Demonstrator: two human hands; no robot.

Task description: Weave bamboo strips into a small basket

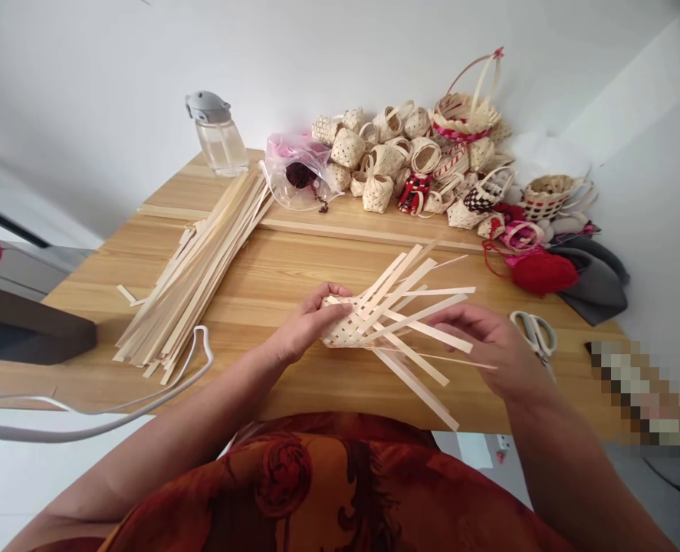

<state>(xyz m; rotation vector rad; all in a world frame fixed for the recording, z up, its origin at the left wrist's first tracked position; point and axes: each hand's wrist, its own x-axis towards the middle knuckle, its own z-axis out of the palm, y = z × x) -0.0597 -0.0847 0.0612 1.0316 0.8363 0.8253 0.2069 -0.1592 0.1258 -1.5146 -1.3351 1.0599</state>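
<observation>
Patterned garment [328, 491] nearest. Woven piece [343, 335] above near side of table [282, 268], clamped in left hand [310, 322]. Right hand [497, 349] at loose strips [420, 392]; pinch unclear. Step apparently interlacing; next move calls for singling one strip.

Quantities are: one worktop [282, 268], one left hand [308, 322], one right hand [492, 345], one partly woven basket [343, 328], one strip bundle [202, 276] left, one bottle [221, 142] far left, one plastic bag [287, 192], one pair of scissors [540, 349] right, one red yarn ball [545, 274], and, far, over a dozen small baskets [377, 193] overlapping beyond exact count.
</observation>
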